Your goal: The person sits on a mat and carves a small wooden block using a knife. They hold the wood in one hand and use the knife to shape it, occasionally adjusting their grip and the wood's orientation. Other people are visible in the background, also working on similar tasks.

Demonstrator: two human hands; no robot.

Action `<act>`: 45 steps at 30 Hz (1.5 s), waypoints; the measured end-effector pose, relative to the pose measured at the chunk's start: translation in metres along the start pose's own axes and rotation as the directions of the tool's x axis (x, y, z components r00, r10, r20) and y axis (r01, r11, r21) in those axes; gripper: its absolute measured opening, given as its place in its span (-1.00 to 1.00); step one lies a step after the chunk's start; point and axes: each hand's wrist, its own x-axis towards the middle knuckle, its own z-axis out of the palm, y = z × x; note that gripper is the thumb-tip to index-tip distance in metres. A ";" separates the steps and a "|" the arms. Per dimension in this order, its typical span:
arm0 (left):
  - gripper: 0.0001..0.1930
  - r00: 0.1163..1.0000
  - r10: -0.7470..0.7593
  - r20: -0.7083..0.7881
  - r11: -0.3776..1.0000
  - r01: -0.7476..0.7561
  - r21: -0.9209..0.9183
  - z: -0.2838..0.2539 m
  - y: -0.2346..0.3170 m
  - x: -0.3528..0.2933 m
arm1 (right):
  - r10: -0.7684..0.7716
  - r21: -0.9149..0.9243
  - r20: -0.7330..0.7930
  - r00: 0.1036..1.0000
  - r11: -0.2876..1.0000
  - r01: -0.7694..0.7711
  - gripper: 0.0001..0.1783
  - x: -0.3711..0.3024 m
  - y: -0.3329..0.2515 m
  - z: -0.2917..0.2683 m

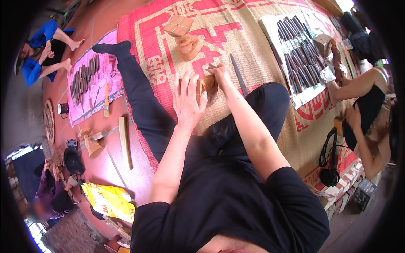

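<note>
Between my bent legs, a golden-brown wooden block (207, 86) sits on the woven mat. My left hand (187, 101) grips it, fingers stretched along its left side and thumb at its near edge. My right hand (222, 76) is closed at the block's far right side. A small grey-brown piece (210, 66) shows at its fingertips; its kind is unclear. Beyond my hands stands a carved wooden figure (188, 47) with a square block top (179, 26) marked by pale crossing lines. A long flat file (239, 75) lies to the right of my right hand.
Rows of dark-handled carving tools (297, 55) lie on a white cloth at right, with more on a pink cloth (78, 110) at left. A brush (106, 100), a wooden stick (125, 143) and a yellow bag (110, 202) lie left. Other people sit on both sides.
</note>
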 end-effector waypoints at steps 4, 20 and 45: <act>-0.41 0.995 -0.093 -0.037 0.995 0.094 0.023 -0.012 -0.012 -0.017 | -0.234 0.051 0.168 0.958 0.972 0.228 -0.70 -0.042 -0.018 -0.011; -0.41 0.982 -0.188 -0.037 0.960 0.175 -0.220 -0.010 0.012 -0.037 | -0.312 0.367 0.239 0.919 0.906 0.212 -0.84 -0.037 -0.001 -0.009; -0.72 0.984 -0.076 -0.159 0.991 0.057 -0.122 0.000 0.008 0.011 | -0.239 -0.357 0.015 0.971 0.906 0.228 -0.73 -0.039 -0.043 -0.005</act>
